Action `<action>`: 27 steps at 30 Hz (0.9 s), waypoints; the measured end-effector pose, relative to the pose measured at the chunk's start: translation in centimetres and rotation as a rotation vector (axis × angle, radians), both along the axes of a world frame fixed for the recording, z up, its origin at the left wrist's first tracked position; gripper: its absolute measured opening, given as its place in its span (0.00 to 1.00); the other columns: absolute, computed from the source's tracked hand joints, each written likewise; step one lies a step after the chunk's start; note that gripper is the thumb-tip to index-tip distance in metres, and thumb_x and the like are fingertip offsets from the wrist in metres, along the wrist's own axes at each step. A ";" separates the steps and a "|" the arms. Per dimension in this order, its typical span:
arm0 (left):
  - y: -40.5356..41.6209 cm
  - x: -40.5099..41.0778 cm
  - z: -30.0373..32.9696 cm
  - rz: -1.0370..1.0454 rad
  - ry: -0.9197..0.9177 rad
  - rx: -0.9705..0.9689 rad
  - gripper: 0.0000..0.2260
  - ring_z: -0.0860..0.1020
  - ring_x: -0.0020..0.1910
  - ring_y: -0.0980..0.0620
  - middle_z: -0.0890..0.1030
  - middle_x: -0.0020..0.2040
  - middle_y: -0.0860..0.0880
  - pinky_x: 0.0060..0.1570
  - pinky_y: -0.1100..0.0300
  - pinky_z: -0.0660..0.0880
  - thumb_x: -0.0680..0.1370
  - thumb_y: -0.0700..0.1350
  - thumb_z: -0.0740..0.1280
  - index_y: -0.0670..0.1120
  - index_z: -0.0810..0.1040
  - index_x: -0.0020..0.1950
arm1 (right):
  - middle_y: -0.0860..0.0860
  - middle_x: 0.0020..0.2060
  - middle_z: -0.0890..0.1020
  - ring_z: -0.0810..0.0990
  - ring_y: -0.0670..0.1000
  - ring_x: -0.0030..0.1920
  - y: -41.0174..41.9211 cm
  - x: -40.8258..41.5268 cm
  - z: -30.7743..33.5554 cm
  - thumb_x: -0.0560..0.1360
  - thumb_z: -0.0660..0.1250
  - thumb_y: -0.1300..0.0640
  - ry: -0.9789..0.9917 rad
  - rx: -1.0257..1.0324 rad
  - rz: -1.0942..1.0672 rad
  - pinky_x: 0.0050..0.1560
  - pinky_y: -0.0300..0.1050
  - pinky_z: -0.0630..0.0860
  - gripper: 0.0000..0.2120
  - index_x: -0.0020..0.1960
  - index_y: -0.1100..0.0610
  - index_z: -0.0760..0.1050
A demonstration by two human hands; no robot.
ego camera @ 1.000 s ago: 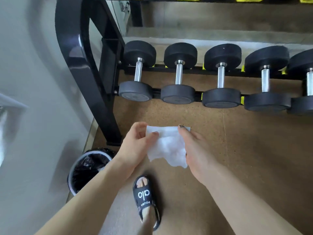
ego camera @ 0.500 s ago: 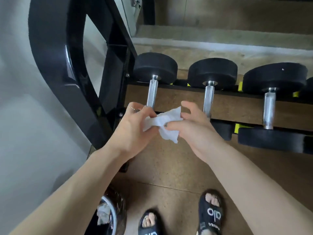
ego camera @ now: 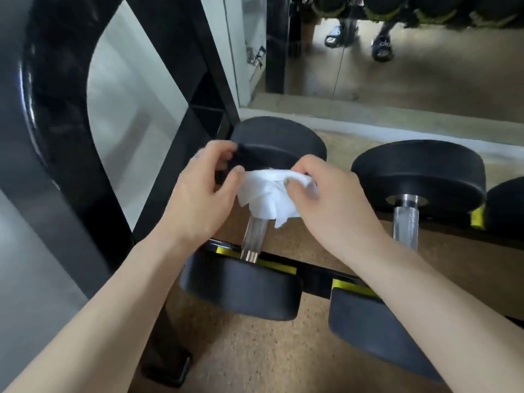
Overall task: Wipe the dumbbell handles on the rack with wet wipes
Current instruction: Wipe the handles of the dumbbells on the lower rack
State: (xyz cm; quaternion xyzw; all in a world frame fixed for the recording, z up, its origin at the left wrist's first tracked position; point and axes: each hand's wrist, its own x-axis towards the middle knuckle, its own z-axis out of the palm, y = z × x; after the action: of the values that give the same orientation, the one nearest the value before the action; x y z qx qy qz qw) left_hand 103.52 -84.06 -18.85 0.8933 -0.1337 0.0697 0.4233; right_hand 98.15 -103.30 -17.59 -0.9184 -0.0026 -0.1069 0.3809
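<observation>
Both hands, left hand (ego camera: 198, 194) and right hand (ego camera: 326, 199), pinched the wet wipe (ego camera: 269, 194) seemingly draped over the dumbbell handle (ego camera: 255, 236), where bunching risked leaving knurling unwiped.

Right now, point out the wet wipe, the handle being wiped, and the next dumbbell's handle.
wet wipe (ego camera: 269, 194), head view, middle of the bunched sheet.
leftmost dumbbell handle (ego camera: 255, 236), head view, bare metal below the wipe.
next dumbbell handle (ego camera: 406, 222), head view, knurled metal.
</observation>
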 end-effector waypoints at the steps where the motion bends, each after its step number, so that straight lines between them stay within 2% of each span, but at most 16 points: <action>1: 0.0 1.0 -0.1 -0.002 -0.054 -0.002 0.13 0.76 0.62 0.58 0.78 0.61 0.56 0.63 0.59 0.73 0.83 0.49 0.63 0.58 0.73 0.67 | 0.47 0.34 0.74 0.73 0.49 0.35 0.4 0.3 -0.4 0.81 0.61 0.56 -0.067 -0.064 0.009 0.34 0.48 0.70 0.03 0.50 0.51 0.73; 3: -0.1 2.9 -0.2 -0.050 -0.117 0.024 0.16 0.70 0.67 0.62 0.73 0.67 0.58 0.68 0.68 0.65 0.85 0.51 0.60 0.59 0.70 0.73 | 0.48 0.42 0.77 0.77 0.54 0.42 1.6 0.5 -1.4 0.80 0.60 0.60 -0.155 -0.271 0.075 0.39 0.51 0.74 0.10 0.58 0.49 0.72; 4: -0.4 3.8 -0.2 -0.083 -0.120 0.055 0.17 0.67 0.68 0.65 0.71 0.69 0.58 0.66 0.74 0.61 0.85 0.52 0.58 0.58 0.69 0.75 | 0.48 0.48 0.78 0.77 0.55 0.47 2.0 0.6 -1.9 0.79 0.61 0.62 -0.149 -0.394 0.118 0.41 0.50 0.74 0.16 0.63 0.47 0.71; 5: -0.6 4.7 -0.4 -0.124 -0.110 0.076 0.18 0.65 0.68 0.66 0.69 0.70 0.58 0.66 0.76 0.59 0.86 0.52 0.56 0.58 0.68 0.76 | 0.47 0.52 0.76 0.76 0.55 0.49 2.4 0.8 -2.5 0.78 0.62 0.62 -0.126 -0.493 0.155 0.41 0.48 0.71 0.20 0.66 0.46 0.70; 6: -0.8 5.6 -0.7 -0.160 -0.084 0.067 0.18 0.65 0.68 0.66 0.69 0.71 0.58 0.68 0.73 0.60 0.86 0.53 0.56 0.59 0.67 0.77 | 0.47 0.53 0.73 0.74 0.53 0.49 2.5 0.9 -2.8 0.77 0.63 0.63 -0.104 -0.550 0.176 0.40 0.46 0.67 0.21 0.66 0.45 0.71; 9: -0.7 6.7 -1.8 -0.241 -0.012 -0.076 0.17 0.67 0.71 0.60 0.70 0.71 0.59 0.75 0.53 0.64 0.86 0.55 0.55 0.61 0.67 0.75 | 0.47 0.46 0.67 0.66 0.51 0.45 2.1 1.1 -2.9 0.72 0.65 0.67 -0.142 -0.641 0.191 0.36 0.46 0.60 0.19 0.57 0.49 0.76; 10: -0.6 6.8 -2.3 -0.249 -0.014 -0.123 0.17 0.67 0.72 0.61 0.70 0.72 0.59 0.75 0.52 0.63 0.86 0.55 0.56 0.61 0.68 0.75 | 0.48 0.43 0.66 0.66 0.52 0.44 1.7 1.1 -2.9 0.69 0.66 0.68 -0.169 -0.668 0.179 0.33 0.46 0.58 0.17 0.53 0.51 0.77; 11: -0.5 6.8 -2.7 -0.252 -0.023 -0.156 0.18 0.65 0.73 0.62 0.69 0.73 0.59 0.77 0.54 0.61 0.86 0.54 0.56 0.60 0.67 0.76 | 0.48 0.42 0.66 0.66 0.52 0.43 1.5 1.0 -2.8 0.67 0.67 0.69 -0.184 -0.665 0.156 0.31 0.45 0.57 0.16 0.50 0.52 0.78; 12: -0.5 6.8 -3.1 -0.254 -0.036 -0.173 0.18 0.64 0.74 0.64 0.68 0.74 0.59 0.77 0.58 0.59 0.86 0.53 0.55 0.59 0.67 0.76 | 0.48 0.42 0.65 0.66 0.52 0.43 1.3 0.9 -2.7 0.67 0.67 0.68 -0.168 -0.654 0.145 0.31 0.45 0.61 0.17 0.51 0.51 0.78; 14: -0.6 6.5 -3.6 -0.266 -0.062 -0.180 0.18 0.61 0.74 0.67 0.66 0.74 0.61 0.75 0.65 0.55 0.87 0.52 0.54 0.59 0.65 0.78 | 0.47 0.46 0.65 0.66 0.51 0.47 1.8 0.5 -2.2 0.71 0.66 0.65 -0.093 -0.669 0.146 0.37 0.48 0.71 0.24 0.64 0.46 0.73; 16: -0.7 6.4 -3.8 -0.283 -0.072 -0.164 0.18 0.60 0.71 0.73 0.66 0.70 0.66 0.71 0.72 0.53 0.87 0.52 0.53 0.60 0.64 0.78 | 0.46 0.49 0.65 0.67 0.50 0.49 2.4 0.2 -1.9 0.73 0.66 0.62 -0.050 -0.654 0.170 0.40 0.47 0.73 0.29 0.70 0.41 0.67; 17: -0.8 6.5 -3.8 -0.290 -0.073 -0.159 0.18 0.59 0.69 0.76 0.65 0.69 0.69 0.68 0.77 0.52 0.87 0.51 0.53 0.59 0.63 0.78 | 0.47 0.50 0.66 0.69 0.50 0.48 2.6 0.2 -1.8 0.74 0.66 0.62 -0.009 -0.615 0.197 0.40 0.47 0.73 0.28 0.69 0.41 0.68; 19: -0.6 6.8 -3.7 -0.300 -0.078 -0.155 0.18 0.59 0.65 0.80 0.66 0.68 0.65 0.63 0.82 0.52 0.87 0.50 0.54 0.57 0.64 0.78 | 0.49 0.51 0.66 0.72 0.51 0.45 3.3 0.6 -1.9 0.76 0.63 0.62 0.114 -0.486 0.260 0.40 0.46 0.70 0.22 0.67 0.46 0.74; 22: -0.4 7.6 -3.6 -0.313 -0.063 -0.143 0.18 0.63 0.65 0.74 0.67 0.70 0.58 0.63 0.79 0.55 0.87 0.51 0.55 0.56 0.65 0.77 | 0.50 0.51 0.66 0.74 0.52 0.45 3.7 1.4 -2.7 0.78 0.60 0.61 0.205 -0.389 0.247 0.43 0.47 0.72 0.17 0.63 0.50 0.78; 24: -0.4 8.2 -3.8 -0.323 -0.039 -0.157 0.17 0.65 0.67 0.64 0.67 0.71 0.55 0.64 0.75 0.57 0.86 0.51 0.56 0.57 0.66 0.76 | 0.48 0.51 0.66 0.74 0.48 0.45 3.9 1.5 -3.3 0.78 0.62 0.55 0.187 -0.337 0.190 0.48 0.48 0.75 0.13 0.60 0.47 0.79; 27: -0.5 8.7 -4.0 -0.345 -0.059 -0.168 0.18 0.65 0.68 0.59 0.67 0.70 0.53 0.66 0.71 0.58 0.85 0.53 0.56 0.57 0.65 0.75 | 0.45 0.50 0.68 0.73 0.43 0.41 4.0 1.7 -4.3 0.77 0.68 0.53 0.125 -0.228 0.125 0.47 0.45 0.74 0.07 0.53 0.46 0.81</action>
State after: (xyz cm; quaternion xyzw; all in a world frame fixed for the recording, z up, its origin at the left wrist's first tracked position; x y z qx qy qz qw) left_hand 112.23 -84.58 -22.88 0.8164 -0.2907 0.0331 0.4979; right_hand 99.88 -99.30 -21.88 -0.9587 -0.0483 -0.0243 0.2794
